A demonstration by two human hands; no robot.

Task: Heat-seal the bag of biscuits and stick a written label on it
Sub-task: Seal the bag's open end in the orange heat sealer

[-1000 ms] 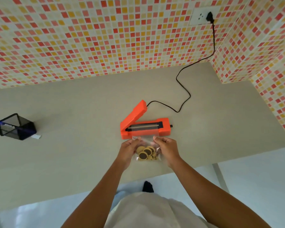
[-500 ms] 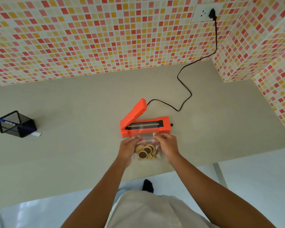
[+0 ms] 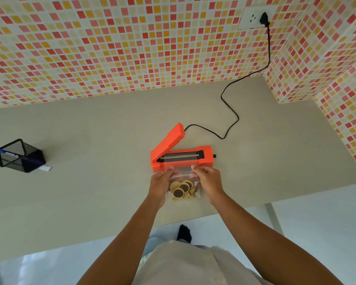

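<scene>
Two hands hold a clear plastic bag of round biscuits point(image 3: 183, 189) in front of an orange heat sealer point(image 3: 181, 155) with its lid raised.
At 9 o'clock on the grey table point(image 3: 90, 192) stands a black mesh pen holder point(image 3: 19, 156), a small white strip point(image 3: 45, 168) beside it. The left hand point(image 3: 159, 182) and the right hand point(image 3: 209, 179) each pinch one upper corner of the bag; its top edge reaches the sealer's front at 12 o'clock. A black cord point(image 3: 230, 114) runs toward 1 o'clock.

Tiled in small red, yellow and cream squares across the wall point(image 3: 132, 48), jutting forward at right. White socket point(image 3: 251, 17) up high. Beige table point(image 3: 80, 130) against it, pale glossy floor point(image 3: 317, 219) below.
</scene>
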